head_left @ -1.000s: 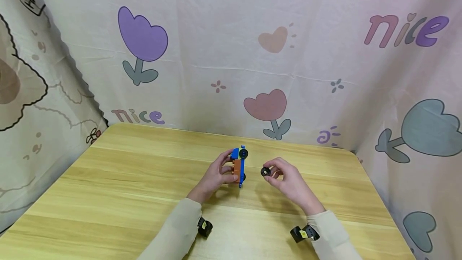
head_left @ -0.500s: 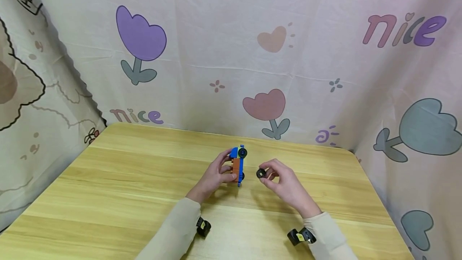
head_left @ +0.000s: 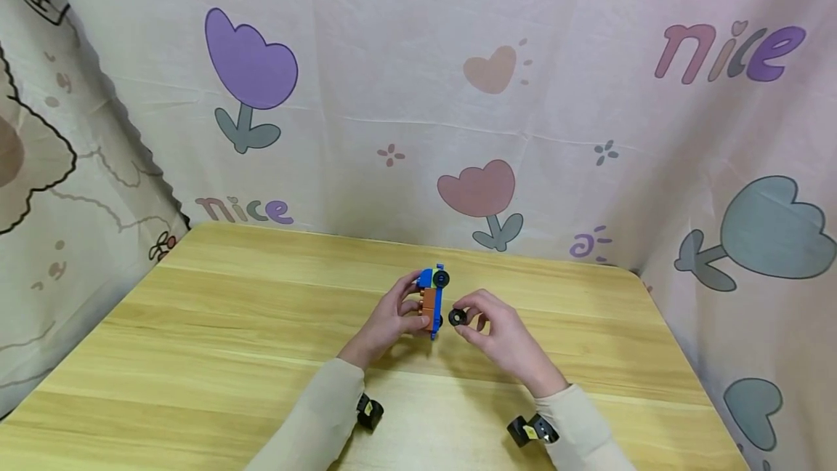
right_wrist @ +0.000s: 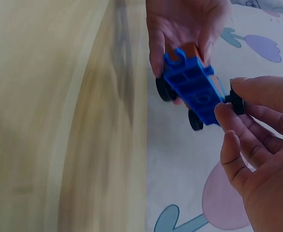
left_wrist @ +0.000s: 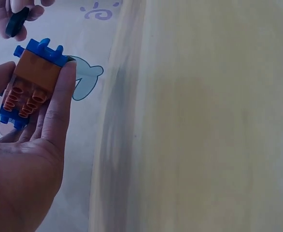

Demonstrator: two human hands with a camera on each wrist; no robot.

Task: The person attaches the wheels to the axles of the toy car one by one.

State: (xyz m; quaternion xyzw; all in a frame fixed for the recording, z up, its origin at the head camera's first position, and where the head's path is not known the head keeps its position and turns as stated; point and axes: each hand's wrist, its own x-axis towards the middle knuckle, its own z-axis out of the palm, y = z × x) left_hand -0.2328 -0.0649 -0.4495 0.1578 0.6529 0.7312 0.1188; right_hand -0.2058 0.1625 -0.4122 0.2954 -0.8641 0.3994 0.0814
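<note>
In the head view my left hand (head_left: 384, 320) holds a toy car (head_left: 429, 304) upright on its end above the table. The car has orange bricks on a blue base (right_wrist: 194, 92), and a black wheel (head_left: 441, 279) sits at its upper end. Two dark wheels show along one side in the right wrist view, the nearer wheel (right_wrist: 166, 90) close to the left hand's fingers. My right hand (head_left: 506, 333) pinches a loose black wheel (head_left: 458, 317) between thumb and fingers. A small gap parts this wheel from the car's lower end; the left wrist view also shows them apart.
The wooden table (head_left: 248, 355) spreads under both hands. Behind it hangs a printed curtain (head_left: 366, 78) with flowers and lettering. A black wrist camera (head_left: 370, 413) is on the left sleeve, and another wrist camera (head_left: 531, 430) on the right.
My right hand has moved left with the loose wheel, narrowing the gap to the toy car. The left hand and the car have stayed nearly still.
</note>
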